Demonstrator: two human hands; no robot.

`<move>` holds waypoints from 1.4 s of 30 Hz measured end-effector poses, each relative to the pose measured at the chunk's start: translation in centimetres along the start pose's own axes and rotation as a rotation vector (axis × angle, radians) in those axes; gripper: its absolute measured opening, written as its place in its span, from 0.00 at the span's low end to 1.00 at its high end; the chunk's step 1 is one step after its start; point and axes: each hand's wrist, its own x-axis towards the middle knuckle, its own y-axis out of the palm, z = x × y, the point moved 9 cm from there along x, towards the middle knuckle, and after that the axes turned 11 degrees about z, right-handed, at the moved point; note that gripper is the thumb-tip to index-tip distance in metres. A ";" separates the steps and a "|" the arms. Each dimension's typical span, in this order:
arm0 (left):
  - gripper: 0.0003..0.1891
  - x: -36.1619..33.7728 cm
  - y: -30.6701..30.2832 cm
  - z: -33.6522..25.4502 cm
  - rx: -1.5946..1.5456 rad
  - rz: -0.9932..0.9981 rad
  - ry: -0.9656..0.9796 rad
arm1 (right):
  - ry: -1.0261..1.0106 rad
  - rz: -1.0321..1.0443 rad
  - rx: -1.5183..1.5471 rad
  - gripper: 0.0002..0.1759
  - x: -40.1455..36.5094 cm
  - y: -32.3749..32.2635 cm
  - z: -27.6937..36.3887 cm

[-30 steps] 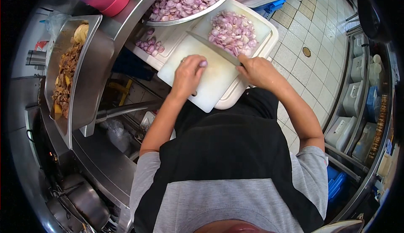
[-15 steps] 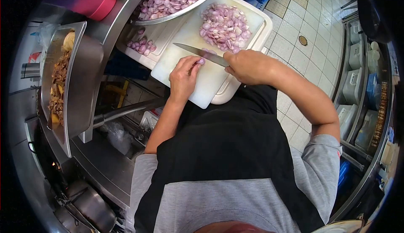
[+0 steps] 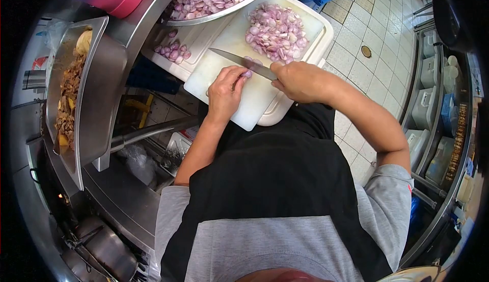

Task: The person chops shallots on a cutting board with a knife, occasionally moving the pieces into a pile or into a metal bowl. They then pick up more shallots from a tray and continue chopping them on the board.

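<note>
My right hand is closed around the handle of a kitchen knife, its blade pointing left across the white cutting board. Beside the blade, the fingertips of my left hand pinch a small purple shallot against the board. Some slices lie just behind the blade. A heap of sliced shallots covers the far right part of the board. To the left, several whole peeled shallots sit on the pale lid-like tray under the board.
A large metal bowl of sliced shallots stands at the back. On the left, a deep steel pan holds cooked food, near a pink container. Tiled floor and shelves with bins lie to the right.
The view has shifted slightly. My hands, the knife and the shallot keep nearly the same places on the board.
</note>
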 end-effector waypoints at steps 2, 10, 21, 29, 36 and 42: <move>0.10 0.0 0.0 0.0 -0.002 0.000 0.002 | 0.038 0.162 -0.011 0.17 -0.8 -0.2 0.6; 0.10 -0.1 -0.2 0.0 0.008 -0.011 0.008 | 0.030 -0.016 0.144 0.17 1.8 3.8 -1.4; 0.10 -0.1 -0.2 -0.2 0.007 -0.012 0.030 | 0.040 0.034 0.060 0.16 0.5 3.8 -1.2; 0.10 -0.3 -0.1 0.2 -0.004 -0.023 0.024 | -0.005 0.067 0.004 0.16 0.2 1.1 -0.2; 0.10 -0.2 -0.3 -0.1 0.006 -0.024 0.026 | 0.050 0.036 0.050 0.15 0.8 4.2 -1.0; 0.09 -0.3 -0.3 -0.1 0.012 -0.034 0.052 | 0.001 0.011 0.080 0.16 1.4 2.7 -1.1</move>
